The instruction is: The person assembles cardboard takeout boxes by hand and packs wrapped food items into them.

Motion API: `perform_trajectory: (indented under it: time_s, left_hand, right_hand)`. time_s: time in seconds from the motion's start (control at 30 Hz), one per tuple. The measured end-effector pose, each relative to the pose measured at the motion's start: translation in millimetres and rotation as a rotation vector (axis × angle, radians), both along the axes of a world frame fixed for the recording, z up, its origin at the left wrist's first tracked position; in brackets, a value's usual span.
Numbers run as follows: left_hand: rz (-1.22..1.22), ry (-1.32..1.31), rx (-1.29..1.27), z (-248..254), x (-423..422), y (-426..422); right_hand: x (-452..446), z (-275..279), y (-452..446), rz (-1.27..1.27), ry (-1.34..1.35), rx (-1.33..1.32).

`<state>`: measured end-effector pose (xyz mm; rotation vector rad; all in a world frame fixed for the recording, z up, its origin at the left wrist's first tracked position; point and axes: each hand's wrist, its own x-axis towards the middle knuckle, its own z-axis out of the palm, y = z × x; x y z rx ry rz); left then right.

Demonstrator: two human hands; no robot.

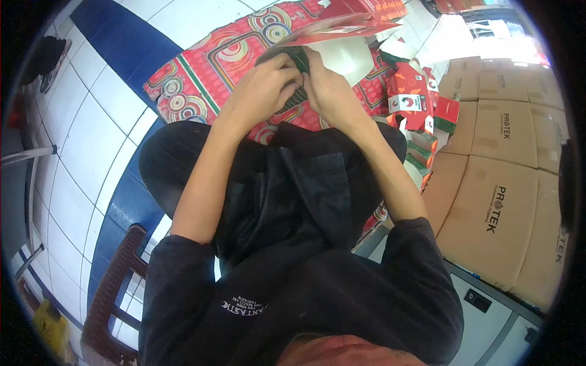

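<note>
And here the red carton sheet [347, 60] is sitting right at the fingertips, its pale inside spreading just beyond the right hand. The left hand [264, 84] is curling around its dark striped part; the right hand [329, 91] is gripping alongside. Beneath both, a red patterned surface [194, 76] is stretching leftward; rightward, red boxes [412, 104] are lying heaped, brown cartons [497, 195] standing stacked farther out.
</note>
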<state>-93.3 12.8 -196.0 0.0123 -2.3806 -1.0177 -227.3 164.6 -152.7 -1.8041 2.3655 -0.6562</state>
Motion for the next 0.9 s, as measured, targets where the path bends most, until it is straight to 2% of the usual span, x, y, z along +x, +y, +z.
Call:
perform_trajectory:
  time_s: [0.3,0.53,0.6,0.73,0.83,0.9]
  left_hand:
    - [0.161,-0.030,-0.063,-2.7,-2.0,4.9]
    - [0.196,-0.069,-0.071,-5.5,-0.4,6.5]
    - [0.166,-0.069,-0.055,-5.9,-0.2,3.7]
    - [0.150,-0.046,-0.017,-6.4,-0.9,6.0]
    - [0.133,-0.044,0.025,-6.8,-1.1,6.8]
    - [0.133,-0.046,0.023,-4.9,0.8,4.8]
  right_hand:
    - [5.0,1.8,-3.0,-0.035,0.139,0.065]
    - [5.8,-1.4,-7.4,-0.022,0.113,0.165]
    - [1.3,-0.6,-8.7,0.002,0.005,0.206]
    - [-0.8,3.1,-5.6,-0.004,-0.009,0.221]
    - [-16.0,12.2,-0.6,0.005,-0.089,0.130]
    - [-48.0,14.1,6.4,-0.042,0.232,-0.246]
